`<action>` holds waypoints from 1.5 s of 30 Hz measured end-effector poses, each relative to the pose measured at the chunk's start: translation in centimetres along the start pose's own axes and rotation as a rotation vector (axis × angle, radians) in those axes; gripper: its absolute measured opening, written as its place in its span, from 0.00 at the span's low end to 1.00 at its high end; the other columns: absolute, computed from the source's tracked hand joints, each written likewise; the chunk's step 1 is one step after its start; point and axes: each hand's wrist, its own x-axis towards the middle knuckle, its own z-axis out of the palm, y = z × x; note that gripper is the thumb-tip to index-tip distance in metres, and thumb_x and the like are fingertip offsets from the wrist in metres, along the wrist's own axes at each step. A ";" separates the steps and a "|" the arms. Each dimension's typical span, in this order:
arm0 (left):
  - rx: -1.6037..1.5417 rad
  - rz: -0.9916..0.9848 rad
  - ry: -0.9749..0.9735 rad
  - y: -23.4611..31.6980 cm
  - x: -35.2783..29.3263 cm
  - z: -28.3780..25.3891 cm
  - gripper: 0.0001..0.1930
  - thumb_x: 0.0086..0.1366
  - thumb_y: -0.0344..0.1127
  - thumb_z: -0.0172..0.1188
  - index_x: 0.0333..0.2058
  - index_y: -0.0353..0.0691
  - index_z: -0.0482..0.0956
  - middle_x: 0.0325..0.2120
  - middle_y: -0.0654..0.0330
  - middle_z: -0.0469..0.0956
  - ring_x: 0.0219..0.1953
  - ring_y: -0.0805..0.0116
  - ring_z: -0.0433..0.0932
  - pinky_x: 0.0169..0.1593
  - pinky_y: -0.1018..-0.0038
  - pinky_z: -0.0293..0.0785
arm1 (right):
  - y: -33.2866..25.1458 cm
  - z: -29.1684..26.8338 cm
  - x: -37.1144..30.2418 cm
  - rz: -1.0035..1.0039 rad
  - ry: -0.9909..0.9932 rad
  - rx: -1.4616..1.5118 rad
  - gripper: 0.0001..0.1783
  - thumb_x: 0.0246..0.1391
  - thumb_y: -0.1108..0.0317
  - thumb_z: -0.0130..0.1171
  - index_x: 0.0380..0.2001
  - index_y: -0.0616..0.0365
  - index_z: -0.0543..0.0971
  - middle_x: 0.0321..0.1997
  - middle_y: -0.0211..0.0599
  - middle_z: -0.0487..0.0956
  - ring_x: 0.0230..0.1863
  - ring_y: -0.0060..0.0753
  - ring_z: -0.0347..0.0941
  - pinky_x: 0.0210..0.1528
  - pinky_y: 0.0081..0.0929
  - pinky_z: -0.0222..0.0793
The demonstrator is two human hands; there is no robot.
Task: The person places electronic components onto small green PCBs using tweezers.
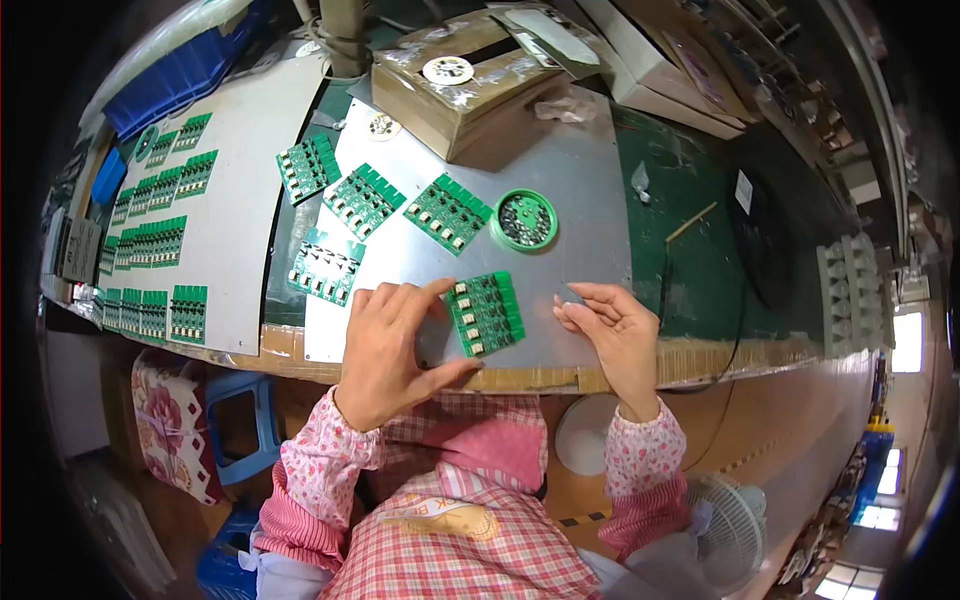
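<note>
A green circuit board panel (pixel 487 314) with a row of white connectors lies near the front edge of the metal sheet. My left hand (pixel 385 340) grips it at its left side, thumb at the near edge and index finger at the far corner. To the right of the board, apart from it, my right hand (pixel 622 335) is closed in a pinch; what its fingertips hold is too small to name. Beyond the board stands a round green dish (pixel 524 220) of small dark parts. Similar boards lie further off, among them one board (pixel 448 213) left of the dish.
A worn cardboard box (pixel 450 95) stands at the back of the metal sheet (pixel 575 250). On the left, a pale board (pixel 235 225) bears rows of circuit boards, with a blue bin (pixel 180 85) behind. A thin stick (pixel 691 222) lies on the green mat at right.
</note>
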 end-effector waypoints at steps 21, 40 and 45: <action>0.091 -0.136 0.263 3.0 -1.4 2.5 0.42 0.47 0.50 0.82 0.58 0.37 0.75 0.33 0.61 0.76 0.35 0.62 0.74 0.45 0.64 0.64 | -1.0 1.2 -0.6 0.053 -0.067 0.134 0.10 0.65 0.75 0.64 0.47 0.69 0.81 0.40 0.33 0.84 0.41 0.20 0.81 0.48 0.20 0.81; 0.161 -0.136 0.258 3.0 -1.3 2.4 0.41 0.54 0.49 0.78 0.60 0.30 0.72 0.34 0.60 0.79 0.34 0.64 0.76 0.43 0.65 0.64 | -3.9 5.2 0.7 -0.323 -0.032 -0.399 0.07 0.54 0.78 0.71 0.37 0.59 0.86 0.30 0.30 0.80 0.27 0.20 0.72 0.27 0.20 0.67; 0.167 -0.135 0.254 3.1 -1.3 2.3 0.41 0.55 0.48 0.77 0.60 0.29 0.72 0.35 0.59 0.80 0.33 0.64 0.77 0.43 0.65 0.64 | -3.9 6.7 1.6 -0.487 -0.051 -0.528 0.09 0.51 0.78 0.72 0.37 0.58 0.86 0.28 0.32 0.80 0.26 0.30 0.74 0.28 0.27 0.70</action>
